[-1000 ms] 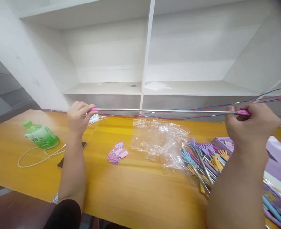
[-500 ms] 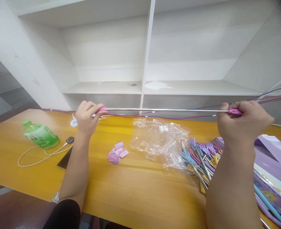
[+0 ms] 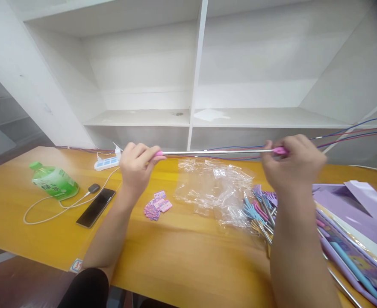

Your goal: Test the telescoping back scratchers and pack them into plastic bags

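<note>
A telescopic back scratcher point(image 3: 214, 152) with a thin metal rod and pink ends is stretched level above the table. My left hand point(image 3: 137, 167) is closed on one pink end, which peeks out between thumb and fingers. Around the other pink end, my right hand point(image 3: 294, 160) is closed too, its thumb along the rod. Below my right wrist lies a pile of back scratchers point(image 3: 261, 214) with blue, purple and yellow hand-shaped heads; my forearm hides part of it. Clear plastic bags point(image 3: 214, 188) and small pink printed cards point(image 3: 158, 205) lie beneath the rod.
On the left of the wooden table point(image 3: 188, 261) are a green bottle point(image 3: 55, 182), a phone point(image 3: 96, 208), a white cable and a power strip point(image 3: 107, 162). At right sits a purple box point(image 3: 351, 209) with more back scratchers beside it. White shelving point(image 3: 196, 64) rises behind, with wires along its base.
My hands have come closer together, so the rod between them is shorter. The left moved right, the right moved left. The phone and power strip are now uncovered.
</note>
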{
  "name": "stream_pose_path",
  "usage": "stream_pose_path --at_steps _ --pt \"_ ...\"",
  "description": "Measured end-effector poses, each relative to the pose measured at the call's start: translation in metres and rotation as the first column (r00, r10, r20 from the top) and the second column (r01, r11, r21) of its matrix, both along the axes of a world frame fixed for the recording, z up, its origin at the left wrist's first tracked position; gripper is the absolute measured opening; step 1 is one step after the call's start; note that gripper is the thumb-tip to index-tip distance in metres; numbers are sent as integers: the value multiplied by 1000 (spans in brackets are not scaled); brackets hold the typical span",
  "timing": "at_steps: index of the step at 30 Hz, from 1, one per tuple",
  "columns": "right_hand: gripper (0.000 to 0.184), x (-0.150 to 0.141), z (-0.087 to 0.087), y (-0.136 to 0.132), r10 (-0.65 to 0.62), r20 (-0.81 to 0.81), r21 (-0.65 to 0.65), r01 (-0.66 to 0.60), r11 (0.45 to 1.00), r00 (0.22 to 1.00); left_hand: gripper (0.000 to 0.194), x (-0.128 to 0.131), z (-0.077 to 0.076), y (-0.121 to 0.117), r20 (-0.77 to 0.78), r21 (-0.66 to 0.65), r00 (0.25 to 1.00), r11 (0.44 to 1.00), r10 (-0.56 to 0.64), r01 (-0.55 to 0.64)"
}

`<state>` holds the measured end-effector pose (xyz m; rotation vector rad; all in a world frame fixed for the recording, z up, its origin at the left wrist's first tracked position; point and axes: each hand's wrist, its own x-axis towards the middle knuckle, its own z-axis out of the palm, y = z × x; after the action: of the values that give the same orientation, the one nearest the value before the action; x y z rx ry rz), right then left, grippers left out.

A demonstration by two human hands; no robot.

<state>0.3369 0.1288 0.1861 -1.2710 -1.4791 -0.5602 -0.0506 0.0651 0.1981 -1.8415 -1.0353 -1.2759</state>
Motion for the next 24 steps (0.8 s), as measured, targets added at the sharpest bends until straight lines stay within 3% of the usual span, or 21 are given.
stream_pose_path --at_steps 3,6,24 --pt "31 -43 -3 -17 91 32 -43 -90 995 995 30 25 -11 -2 24 -12 1000 1000 -12 13" --pt "29 -63 -5 -28 101 5 -65 -101 993 995 33 33 -17 -2 46 -48 999 999 -17 19" --pt "22 -63 3 -41 20 -20 -155 -22 988 1000 28 41 -17 -12 84 -88 996 996 -22 29"
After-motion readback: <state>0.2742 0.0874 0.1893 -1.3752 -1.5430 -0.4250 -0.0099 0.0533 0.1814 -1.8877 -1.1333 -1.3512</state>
